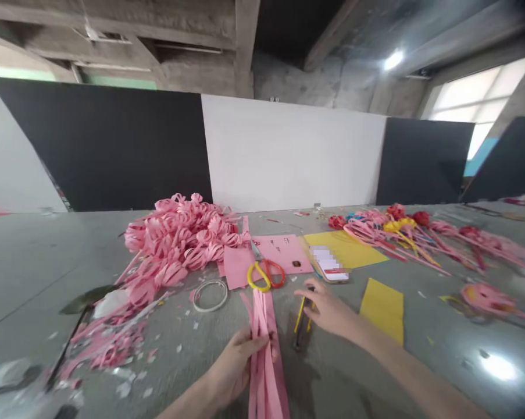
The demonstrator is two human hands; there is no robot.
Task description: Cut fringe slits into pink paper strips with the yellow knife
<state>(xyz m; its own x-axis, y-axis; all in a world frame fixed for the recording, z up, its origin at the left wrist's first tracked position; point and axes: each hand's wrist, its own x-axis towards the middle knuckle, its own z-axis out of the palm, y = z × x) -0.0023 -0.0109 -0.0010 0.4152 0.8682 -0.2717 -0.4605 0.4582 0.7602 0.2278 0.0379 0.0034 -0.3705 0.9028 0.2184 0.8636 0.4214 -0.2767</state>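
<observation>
My left hand [238, 361] is closed around a bundle of long pink paper strips [262, 326] that run down toward the lower edge of the view. Beside them, a utility knife [304, 323] with yellow edges is close under the fingers of my right hand [327, 305]. Those fingers are bent but apart; whether they touch the knife's upper end is unclear. Just beyond the strips lie scissors [265, 274] with one yellow and one red handle, partly on pink paper sheets [284, 256].
A heap of pink paper flowers [179, 238] is at the left, near a white ring roll [210, 295] and paper scraps. A phone [329, 265] lies on yellow paper [353, 247]. A yellow piece [382, 311] and more paper flowers [397, 227] are at the right.
</observation>
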